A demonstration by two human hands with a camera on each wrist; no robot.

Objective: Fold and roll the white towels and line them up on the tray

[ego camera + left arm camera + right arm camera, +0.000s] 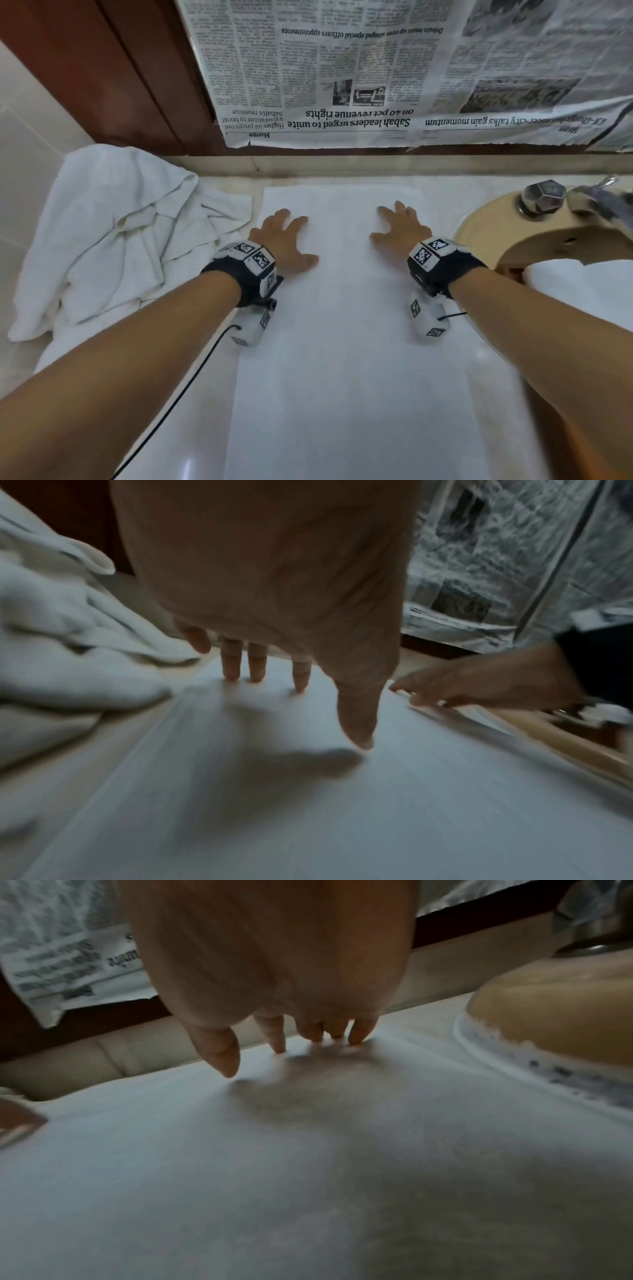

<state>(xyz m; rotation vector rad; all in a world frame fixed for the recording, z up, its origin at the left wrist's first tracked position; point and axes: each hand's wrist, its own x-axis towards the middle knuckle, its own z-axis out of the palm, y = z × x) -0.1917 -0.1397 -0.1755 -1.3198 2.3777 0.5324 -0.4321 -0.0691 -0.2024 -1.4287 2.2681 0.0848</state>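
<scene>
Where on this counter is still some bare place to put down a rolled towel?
Bare counter shows only as a strip between the flat towel and the crumpled towels, and behind them by the wall. The sink crowds the right.

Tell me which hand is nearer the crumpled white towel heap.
Left. The left hand lies flat on the spread white towel right beside the crumpled white towel heap; the right hand presses farther off, toward the beige sink.

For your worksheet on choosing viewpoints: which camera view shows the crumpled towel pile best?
The head view: the whole crumpled towel pile shows, left of the left hand. The left wrist view catches only a blurred part of it; the right wrist view shows none.
</scene>
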